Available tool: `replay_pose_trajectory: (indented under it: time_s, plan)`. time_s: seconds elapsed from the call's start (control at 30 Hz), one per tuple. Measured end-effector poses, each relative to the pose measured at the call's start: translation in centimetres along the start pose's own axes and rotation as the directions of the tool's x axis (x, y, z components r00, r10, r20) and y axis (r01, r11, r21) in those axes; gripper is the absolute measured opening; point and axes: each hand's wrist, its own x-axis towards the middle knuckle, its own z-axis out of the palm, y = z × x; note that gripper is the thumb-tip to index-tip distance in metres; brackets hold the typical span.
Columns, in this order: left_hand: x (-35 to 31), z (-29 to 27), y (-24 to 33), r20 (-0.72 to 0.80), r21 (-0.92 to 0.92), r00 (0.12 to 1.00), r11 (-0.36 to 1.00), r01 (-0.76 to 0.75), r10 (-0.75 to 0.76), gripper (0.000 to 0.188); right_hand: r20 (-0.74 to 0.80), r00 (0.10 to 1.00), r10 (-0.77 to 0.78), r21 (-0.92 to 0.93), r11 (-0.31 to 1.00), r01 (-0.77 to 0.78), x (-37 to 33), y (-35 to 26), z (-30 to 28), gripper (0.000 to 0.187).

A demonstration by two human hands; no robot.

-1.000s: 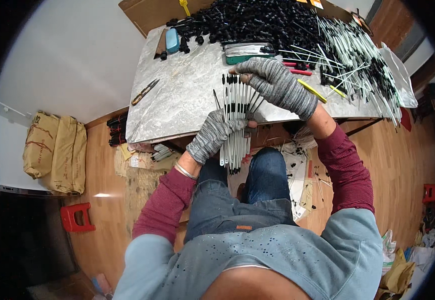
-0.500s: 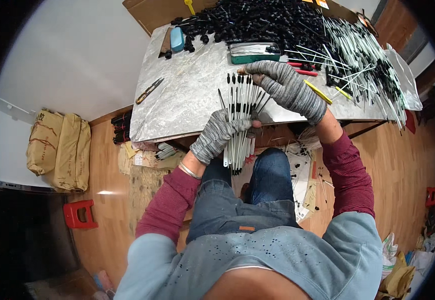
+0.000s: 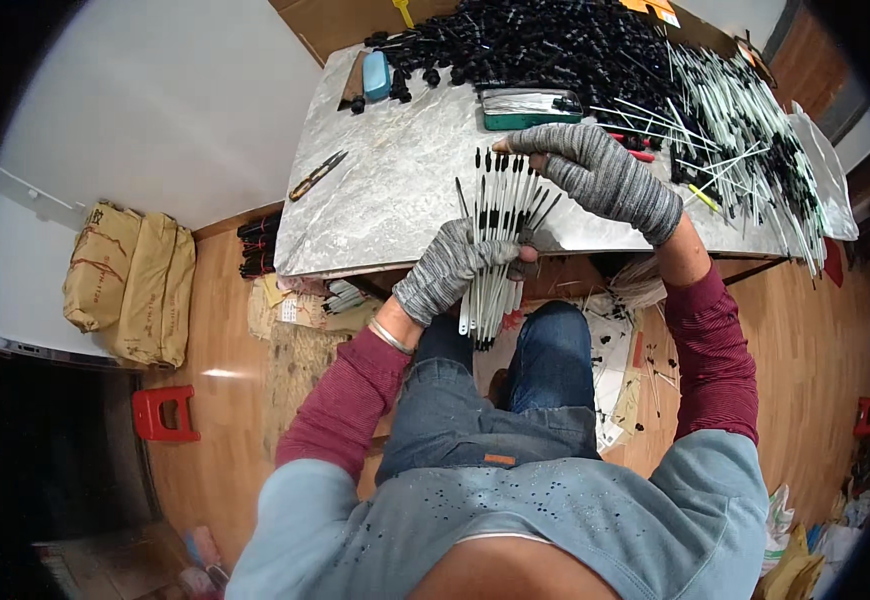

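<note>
Pale wall [image 3: 175,110], wood-plank floor [image 3: 235,425]

Dark characters stand near the top of the bulging tan paper sack [image 3: 105,265] by the white wall [image 3: 185,110]; print too small to read marks the white rectangular paper label [image 3: 289,309] below the grey marbled surface [image 3: 385,190].

Far on the grey marbled bench [image 3: 345,225] lies a heap of small black parts [image 3: 565,50]; right of it, a pile of thin white rods [image 3: 750,140]. A green rectangular tin [image 3: 515,121] is before the heap. Left of it is a rounded blue box [image 3: 377,76]; nearer lies a slim dark tool [image 3: 317,176]. A fanned bundle of white sticks [image 3: 495,200] is in the grey-gloved left hand [image 3: 452,268], at the bench's near edge.
</note>
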Motion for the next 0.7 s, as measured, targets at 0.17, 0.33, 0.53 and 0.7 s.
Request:
replay_pose_trajectory:
  time_s: [0.17, 0.33, 0.53, 0.7]
  plan:
    - [0.1, 0.0, 0.0, 0.008, 0.010, 1.000, 1.000, 0.010, -0.010, 0.030, 0.025, 0.999, -0.039, -0.052, 0.998, 0.040, 0.1, 0.4, -0.3, 0.024]
    - [0.2, -0.1, 0.0, -0.049, 0.036, 0.998, 0.999, -0.035, 0.037, 0.029, 0.049, 0.995, -0.082, -0.171, 0.981, 0.089, 0.3, 0.5, -0.3, 0.024]
    - [-0.1, 0.3, 0.6, -0.018, 0.057, 1.000, 0.998, 0.026, -0.025, 0.028, -0.155, 0.985, 0.078, -0.012, 0.997, -0.081, -0.1, -0.4, 1.6, 0.023]
    - [-0.2, 0.8, 0.7, -0.026, 0.188, 1.000, 0.982, -0.009, 0.014, 0.026, -0.296, 0.951, 0.088, -0.043, 0.993, -0.106, -0.3, -0.6, 2.8, 0.022]
